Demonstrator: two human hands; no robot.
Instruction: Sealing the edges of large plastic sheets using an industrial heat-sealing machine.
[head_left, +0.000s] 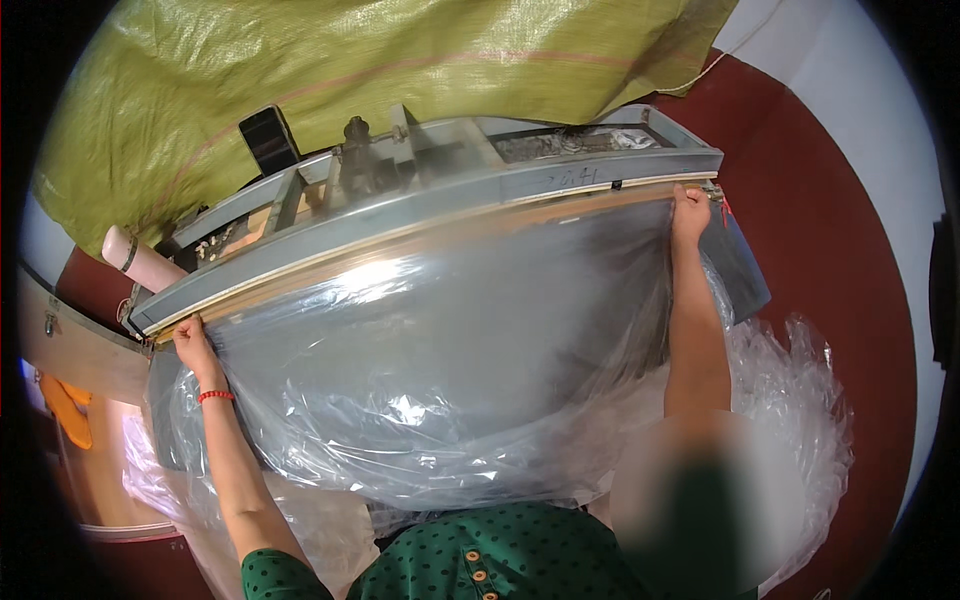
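Holding a wide, clear, glossy plastic sheet by its upper edge, drawn out across the front of a long, grey, metal machine frame. Near the left end of that frame, pinching the sheet's upper left corner in the curled, bare left hand, with a red, beaded bracelet at the wrist. Near the right end, pinching the upper right corner in the bare right hand, likewise curled tight. Cannot tell the number of layers between the fingertips.

Judging by the wide reach and the fairly straight upper edge, most likely at the step of lining the sheet up along the tan, wood-like strip below the front beam. Cannot tell from this angle about any fastening there. Lower down, hanging in a shiny, rumpled sweep toward a dark green, black-dotted shirt.

Seems to call next for level hands and even tension — both corners kept close to the strip, without sag in the middle or creases along the edge. Likely to need watching on the right too, beside the crumpled, see-through plastic heap — apt to drag, if joined to the sheet.
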